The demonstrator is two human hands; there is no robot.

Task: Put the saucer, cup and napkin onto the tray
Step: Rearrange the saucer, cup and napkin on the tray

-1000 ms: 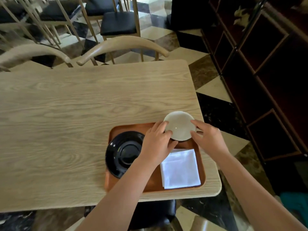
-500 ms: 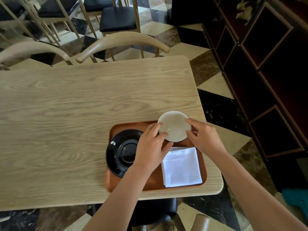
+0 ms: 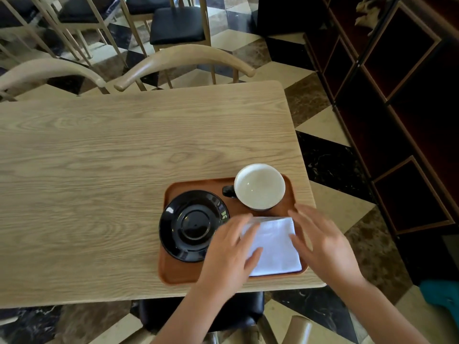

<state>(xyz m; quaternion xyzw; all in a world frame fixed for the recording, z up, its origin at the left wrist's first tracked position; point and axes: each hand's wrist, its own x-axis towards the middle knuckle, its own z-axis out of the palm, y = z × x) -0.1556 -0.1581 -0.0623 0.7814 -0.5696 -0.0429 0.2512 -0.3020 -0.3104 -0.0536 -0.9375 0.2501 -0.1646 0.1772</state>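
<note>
A brown tray (image 3: 196, 184) lies at the table's near right corner. On its left half rests a black saucer (image 3: 192, 225). A cup (image 3: 259, 186), white inside with a dark handle pointing left, stands upright in the tray's far right corner. A folded white napkin (image 3: 274, 247) lies in the near right part. My left hand (image 3: 229, 252) hovers over the napkin's left edge, fingers apart, holding nothing. My right hand (image 3: 323, 240), blurred, is spread over the napkin's right edge and the tray rim, also empty.
The wooden table (image 3: 111, 170) stretches left and away. Two curved chair backs (image 3: 183, 58) stand at its far edge. A black seat (image 3: 201, 314) is under the near edge. Dark shelving (image 3: 397, 108) lines the right side.
Both hands let go of the cup, which now stands on the tray, and drew back toward me over the napkin.
</note>
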